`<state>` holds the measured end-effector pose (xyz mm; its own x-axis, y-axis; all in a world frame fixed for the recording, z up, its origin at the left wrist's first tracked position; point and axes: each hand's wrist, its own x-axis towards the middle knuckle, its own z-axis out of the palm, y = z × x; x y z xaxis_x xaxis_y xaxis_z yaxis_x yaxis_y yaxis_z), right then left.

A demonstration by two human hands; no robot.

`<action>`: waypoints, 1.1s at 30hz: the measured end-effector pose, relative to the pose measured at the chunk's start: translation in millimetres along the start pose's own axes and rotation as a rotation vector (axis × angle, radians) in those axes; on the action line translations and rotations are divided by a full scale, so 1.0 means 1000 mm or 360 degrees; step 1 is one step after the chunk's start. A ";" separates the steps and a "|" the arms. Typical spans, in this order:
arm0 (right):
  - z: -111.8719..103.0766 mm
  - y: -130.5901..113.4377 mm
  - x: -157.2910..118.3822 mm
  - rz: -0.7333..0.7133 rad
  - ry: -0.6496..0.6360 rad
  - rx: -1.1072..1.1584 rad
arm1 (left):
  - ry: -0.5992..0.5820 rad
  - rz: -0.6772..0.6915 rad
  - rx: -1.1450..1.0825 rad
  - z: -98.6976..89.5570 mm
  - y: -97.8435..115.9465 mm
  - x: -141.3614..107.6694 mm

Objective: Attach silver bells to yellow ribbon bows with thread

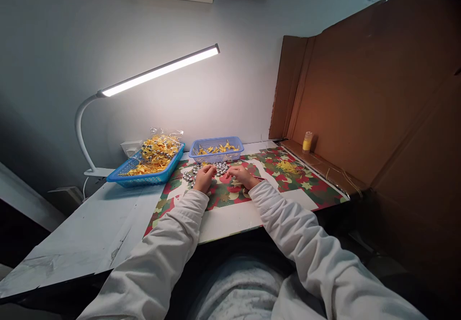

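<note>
My left hand (205, 178) is closed over the patterned sheet, its fingertips beside a pile of small silver pieces (221, 167). Just to the right, my right hand (242, 176) is closed in a pinch, its fingertips pointing at the left hand with a small gap between them. Whatever either hand pinches is too small to make out. More silver pieces (188, 176) lie left of my left hand. Behind the hands stands a small blue-purple basket (216, 157) with yellow pieces in it.
A blue basket (144, 180) heaped with yellow pieces and clear plastic stands at the left, near a lit lamp (162, 71). Yellow strands (288, 167) lie at the right. A yellow bottle (307, 142) stands by the cardboard wall (374, 89).
</note>
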<state>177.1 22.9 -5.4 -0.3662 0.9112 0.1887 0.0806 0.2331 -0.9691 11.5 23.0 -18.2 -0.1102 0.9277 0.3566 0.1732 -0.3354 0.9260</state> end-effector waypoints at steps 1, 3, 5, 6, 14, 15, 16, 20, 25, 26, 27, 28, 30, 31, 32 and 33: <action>-0.001 -0.002 -0.001 0.0009 0.0003 0.0007 | 0.0004 -0.0002 -0.0013 0.000 0.000 0.000; -0.002 -0.005 -0.003 0.0028 0.0011 0.0023 | -0.0003 0.0006 -0.0051 -0.001 0.000 0.000; -0.003 -0.008 -0.004 0.0035 0.0015 0.0034 | -0.0052 -0.0014 -0.0136 -0.001 0.000 0.001; -0.004 -0.009 -0.005 0.0028 0.0011 0.0037 | -0.0096 -0.0039 -0.0191 -0.001 0.000 0.001; -0.008 -0.008 -0.002 -0.0173 -0.0112 0.0011 | -0.0938 -0.0502 -0.0422 0.007 0.013 -0.009; -0.009 -0.008 -0.002 -0.0191 -0.0155 0.0007 | -0.0997 -0.0526 -0.0436 0.008 0.015 -0.011; -0.009 -0.008 -0.001 -0.0198 -0.0192 0.0006 | -0.1015 -0.0533 -0.0449 0.008 0.016 -0.012; -0.009 -0.008 -0.001 -0.0179 -0.0207 0.0014 | -0.0994 -0.0567 -0.0520 0.006 0.021 -0.016; -0.008 -0.006 0.000 -0.0165 -0.0196 0.0010 | -0.0983 -0.0559 -0.0562 0.003 0.019 -0.013; -0.008 -0.006 0.000 -0.0155 -0.0184 0.0012 | -0.0987 -0.0553 -0.0568 0.003 0.018 -0.013; -0.008 -0.006 0.000 -0.0147 -0.0175 0.0014 | -0.0995 -0.0550 -0.0572 0.002 0.017 -0.012; -0.008 -0.006 0.000 -0.0142 -0.0175 0.0012 | -0.1003 -0.0552 -0.0577 0.002 0.016 -0.011; -0.010 -0.006 0.000 -0.0141 -0.0173 0.0008 | -0.0994 -0.0555 -0.0605 0.000 0.015 -0.009; -0.011 -0.006 0.000 -0.0149 -0.0153 0.0015 | -0.0972 -0.0550 -0.0635 -0.001 0.014 -0.007; -0.012 -0.007 -0.001 -0.0162 -0.0124 0.0028 | -0.0941 -0.0539 -0.0672 -0.003 0.014 -0.006; -0.014 -0.007 -0.001 -0.0178 -0.0091 0.0045 | -0.0905 -0.0525 -0.0711 -0.005 0.013 -0.004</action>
<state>190.1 24.8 3.5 -0.4240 0.8590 0.2870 0.0107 0.3216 -0.9468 9.6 13.9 -6.6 0.4499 0.8917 0.0488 -0.2036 0.0492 0.9778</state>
